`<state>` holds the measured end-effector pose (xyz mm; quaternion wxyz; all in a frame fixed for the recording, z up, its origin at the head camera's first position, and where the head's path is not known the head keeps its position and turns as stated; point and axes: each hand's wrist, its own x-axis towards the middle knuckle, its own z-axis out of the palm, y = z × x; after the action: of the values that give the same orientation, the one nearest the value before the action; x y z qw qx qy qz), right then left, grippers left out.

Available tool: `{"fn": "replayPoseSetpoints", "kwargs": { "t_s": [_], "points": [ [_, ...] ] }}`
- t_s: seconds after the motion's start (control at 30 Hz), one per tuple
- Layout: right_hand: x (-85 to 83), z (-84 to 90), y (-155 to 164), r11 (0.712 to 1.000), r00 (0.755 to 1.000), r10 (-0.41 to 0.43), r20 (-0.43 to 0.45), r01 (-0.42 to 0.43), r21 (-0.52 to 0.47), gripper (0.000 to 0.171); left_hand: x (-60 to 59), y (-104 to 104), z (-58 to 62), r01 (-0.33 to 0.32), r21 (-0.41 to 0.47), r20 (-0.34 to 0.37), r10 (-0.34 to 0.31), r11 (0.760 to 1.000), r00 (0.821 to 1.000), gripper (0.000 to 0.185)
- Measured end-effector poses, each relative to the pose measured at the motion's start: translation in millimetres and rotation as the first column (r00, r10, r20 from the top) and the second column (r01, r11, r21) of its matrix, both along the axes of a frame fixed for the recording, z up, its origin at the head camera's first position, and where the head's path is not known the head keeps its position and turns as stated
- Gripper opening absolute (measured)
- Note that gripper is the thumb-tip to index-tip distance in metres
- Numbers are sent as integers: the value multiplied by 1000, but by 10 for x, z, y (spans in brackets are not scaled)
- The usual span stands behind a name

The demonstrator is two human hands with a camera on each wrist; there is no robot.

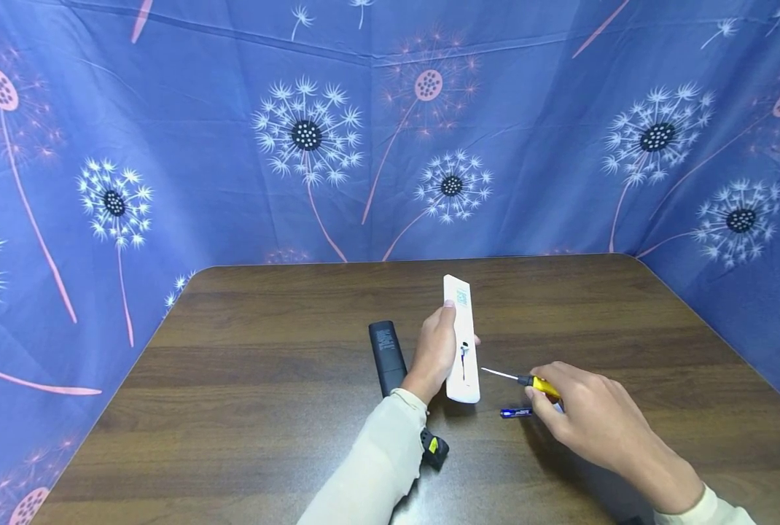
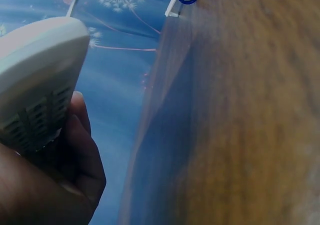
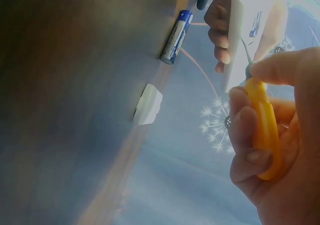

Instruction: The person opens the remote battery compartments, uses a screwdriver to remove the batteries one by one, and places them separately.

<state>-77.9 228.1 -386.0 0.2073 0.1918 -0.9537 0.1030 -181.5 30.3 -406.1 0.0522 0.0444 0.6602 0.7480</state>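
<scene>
My left hand (image 1: 437,346) grips a white remote control (image 1: 458,321) above the table, its back face up with a label near the far end and a small open battery slot toward the near end. Rows of buttons show on its underside in the left wrist view. In my right hand (image 1: 590,415) is a screwdriver (image 3: 265,125) with a yellow handle, held between thumb and curled fingers. Its thin metal shaft points left at the remote's near end, a short gap apart in the head view. Beneath the right hand lies a blue battery (image 1: 516,413), with a small white cover (image 3: 148,105) near it.
A black remote control (image 1: 388,354) lies on the wooden table (image 1: 265,379), partly behind the left forearm. A black strapped device (image 1: 434,448) with a yellow mark sits at the left wrist. Blue dandelion-print cloth (image 1: 364,146) hangs behind the table.
</scene>
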Motion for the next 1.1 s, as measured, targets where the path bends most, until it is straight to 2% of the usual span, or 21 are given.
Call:
{"fn": "replayPoseSetpoints", "kwargs": {
  "t_s": [0.13,0.27,0.53,0.8,1.1],
  "points": [
    [-20,4,-15,1000,999,2,-42,-3,-19,15,6,-4,7,0,38,16,0,999,1000,52],
    [-33,17,-37,1000,999,-2,-40,1,-29,15,10,-5,11,7,71,20,-8,997,1000,52],
    [-47,48,-74,999,998,0,-66,-2,-36,15,9,-25,10,52,68,14,-53,996,998,52],
    [-88,55,-94,999,993,23,-114,-28,-43,13,2,-33,5,60,60,-6,-60,996,998,52],
    [-87,44,-132,998,996,29,-90,-33,-51,16,5,-27,-15,67,91,-37,-64,994,997,51]
  ]
}}
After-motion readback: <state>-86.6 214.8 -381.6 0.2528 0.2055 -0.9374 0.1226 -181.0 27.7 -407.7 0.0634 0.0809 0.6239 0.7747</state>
